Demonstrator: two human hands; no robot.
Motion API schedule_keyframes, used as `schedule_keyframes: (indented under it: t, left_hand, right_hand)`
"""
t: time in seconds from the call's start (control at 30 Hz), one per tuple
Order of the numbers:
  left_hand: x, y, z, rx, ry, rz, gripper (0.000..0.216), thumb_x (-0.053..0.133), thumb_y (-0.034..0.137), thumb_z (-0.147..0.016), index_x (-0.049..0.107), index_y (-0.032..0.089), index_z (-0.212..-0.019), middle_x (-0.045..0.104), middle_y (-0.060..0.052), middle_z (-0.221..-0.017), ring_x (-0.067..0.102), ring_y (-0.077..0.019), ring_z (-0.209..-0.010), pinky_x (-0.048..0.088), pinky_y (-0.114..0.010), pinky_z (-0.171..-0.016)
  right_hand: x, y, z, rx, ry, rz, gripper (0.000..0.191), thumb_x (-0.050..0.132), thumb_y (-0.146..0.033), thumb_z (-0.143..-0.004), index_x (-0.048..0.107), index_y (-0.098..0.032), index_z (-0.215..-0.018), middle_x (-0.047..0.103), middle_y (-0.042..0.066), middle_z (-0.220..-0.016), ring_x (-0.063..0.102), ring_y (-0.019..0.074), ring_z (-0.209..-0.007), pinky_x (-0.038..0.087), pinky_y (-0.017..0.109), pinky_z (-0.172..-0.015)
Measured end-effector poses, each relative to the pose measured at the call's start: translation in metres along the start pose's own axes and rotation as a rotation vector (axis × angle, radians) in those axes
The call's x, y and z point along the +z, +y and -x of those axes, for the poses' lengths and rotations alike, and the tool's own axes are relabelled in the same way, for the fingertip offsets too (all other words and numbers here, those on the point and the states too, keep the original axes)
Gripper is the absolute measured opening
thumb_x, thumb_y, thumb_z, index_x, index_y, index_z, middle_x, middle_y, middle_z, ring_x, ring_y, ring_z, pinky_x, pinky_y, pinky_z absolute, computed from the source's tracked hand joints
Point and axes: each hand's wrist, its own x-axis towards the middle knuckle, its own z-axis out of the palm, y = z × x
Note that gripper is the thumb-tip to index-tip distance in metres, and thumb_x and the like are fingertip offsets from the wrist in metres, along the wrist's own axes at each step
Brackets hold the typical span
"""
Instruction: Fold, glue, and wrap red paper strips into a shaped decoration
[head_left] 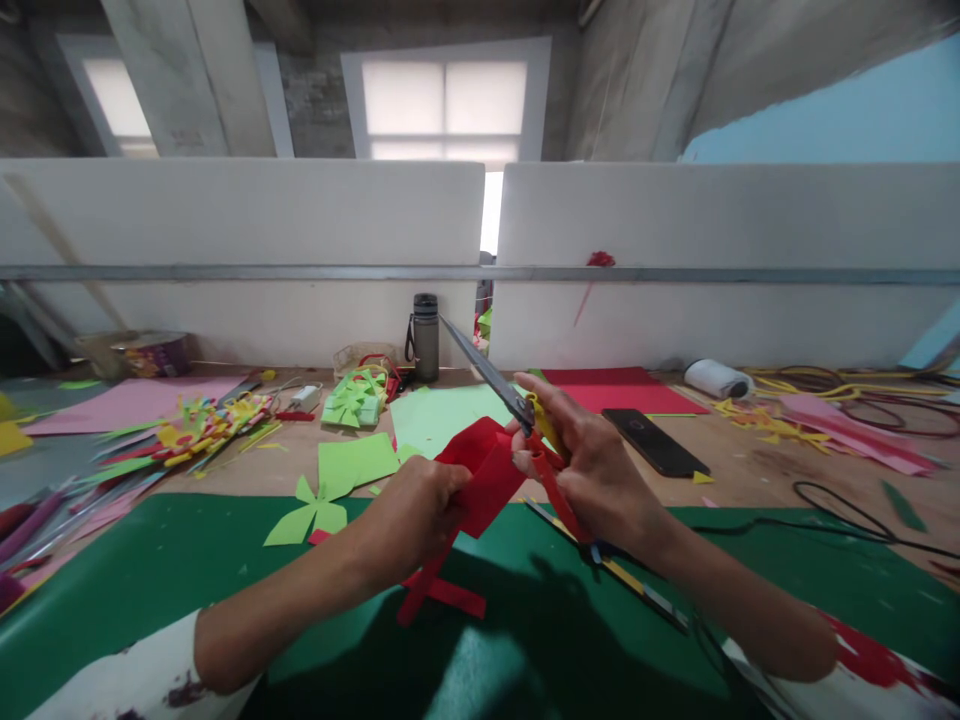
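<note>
My left hand (418, 515) is closed on a folded piece of red paper (491, 485), gripping it at its left side. In my right hand (592, 455) is a pair of scissors (487, 372) with yellow and orange-red handles; the blades point up and to the left, above the paper. My right fingertips are at the paper's upper right edge; whether they pinch it I cannot tell. Beneath my hands, red paper strips (450, 595) show over the green mat (360, 640). A pale green paper flower shape (309, 515) lies left of my left hand.
Behind the mat lie light green sheets (442, 412), a red sheet (626, 388) and a black phone (652, 443). A grey bottle (426, 338) stands by the white partition (300, 215). Paper flowers (214, 425) are heaped at left; a black cable (847, 515) runs at right.
</note>
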Motion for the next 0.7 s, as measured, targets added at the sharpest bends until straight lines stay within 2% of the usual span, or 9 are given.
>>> schedule_keyframes:
  t: [0.13,0.23,0.3,0.37,0.4,0.5,0.57,0.63,0.7]
  left_hand:
    - [0.001,0.002,0.000,-0.023,-0.012,0.106,0.014,0.050,0.006,-0.071,0.059,0.012,-0.063,0.056,0.002,-0.058,0.049,-0.0089,-0.053,0.033,-0.018,-0.048]
    - [-0.004,-0.002,-0.005,-0.143,-0.025,0.369,0.013,0.055,0.003,-0.064,0.063,0.012,-0.064,0.063,0.002,-0.064,0.056,-0.0116,-0.061,0.038,-0.018,-0.052]
    - [-0.011,-0.007,-0.010,-0.248,-0.011,0.513,0.015,0.058,0.001,-0.058,0.065,0.012,-0.064,0.065,0.002,-0.064,0.057,-0.0117,-0.060,0.040,-0.018,-0.052]
    - [-0.019,-0.013,-0.015,-0.305,0.019,0.572,0.014,0.061,0.001,-0.056,0.065,0.011,-0.066,0.066,0.002,-0.063,0.058,-0.0117,-0.058,0.043,-0.019,-0.053]
    - [-0.022,-0.016,-0.017,-0.329,0.038,0.591,0.014,0.063,0.003,-0.055,0.065,0.011,-0.067,0.066,0.002,-0.061,0.059,-0.0120,-0.057,0.044,-0.020,-0.053]
    - [-0.030,-0.022,-0.021,-0.403,0.094,0.657,0.016,0.069,0.006,-0.053,0.065,0.010,-0.068,0.065,0.000,-0.059,0.059,-0.0123,-0.053,0.047,-0.023,-0.051]
    - [-0.033,-0.022,-0.021,-0.440,0.112,0.695,0.018,0.070,0.006,-0.051,0.065,0.010,-0.068,0.066,-0.001,-0.059,0.059,-0.0124,-0.052,0.047,-0.023,-0.050]
    - [-0.034,-0.021,-0.022,-0.467,0.112,0.729,0.020,0.071,0.005,-0.050,0.066,0.009,-0.069,0.066,-0.001,-0.059,0.060,-0.0128,-0.052,0.047,-0.023,-0.049]
    - [-0.035,-0.020,-0.022,-0.487,0.106,0.758,0.022,0.071,0.005,-0.049,0.066,0.009,-0.070,0.067,-0.002,-0.060,0.060,-0.0133,-0.053,0.046,-0.023,-0.049]
  right_hand:
    - [0.002,0.001,-0.001,0.005,0.025,-0.007,0.067,0.060,-0.013,-0.072,0.037,-0.023,-0.134,0.060,0.002,-0.089,0.060,0.0163,-0.080,0.052,0.033,-0.077]
    - [-0.002,-0.005,-0.002,0.021,0.115,-0.076,0.065,0.066,-0.020,-0.069,0.043,-0.026,-0.130,0.060,0.001,-0.085,0.060,0.0170,-0.079,0.053,0.032,-0.073]
    - [-0.008,-0.011,0.000,0.060,0.166,-0.159,0.059,0.070,-0.025,-0.067,0.050,-0.026,-0.122,0.060,0.000,-0.080,0.060,0.0164,-0.073,0.053,0.030,-0.067]
    - [-0.015,-0.017,0.006,0.138,0.151,-0.171,0.050,0.071,-0.030,-0.068,0.055,-0.025,-0.115,0.057,-0.001,-0.070,0.057,0.0145,-0.061,0.052,0.028,-0.058]
    - [-0.019,-0.018,0.010,0.170,0.128,-0.157,0.046,0.070,-0.033,-0.068,0.057,-0.025,-0.111,0.055,-0.002,-0.065,0.055,0.0137,-0.056,0.050,0.026,-0.052]
    - [-0.028,-0.013,0.029,0.294,-0.082,-0.022,0.036,0.066,-0.037,-0.069,0.060,-0.025,-0.102,0.053,-0.002,-0.062,0.048,0.0120,-0.048,0.042,0.023,-0.040]
    - [-0.034,-0.004,0.045,0.318,-0.270,0.008,0.024,0.062,-0.041,-0.070,0.063,-0.024,-0.087,0.052,-0.001,-0.061,0.047,0.0124,-0.048,0.043,0.023,-0.042]
    - [-0.042,0.008,0.061,0.317,-0.399,0.037,0.038,0.064,-0.045,-0.064,0.062,-0.025,-0.097,0.057,0.002,-0.070,0.051,0.0144,-0.053,0.045,0.024,-0.045]
    - [-0.052,0.020,0.074,0.400,-0.480,0.138,0.047,0.064,-0.043,-0.064,0.060,-0.027,-0.109,0.060,0.003,-0.073,0.052,0.0147,-0.053,0.044,0.024,-0.044]
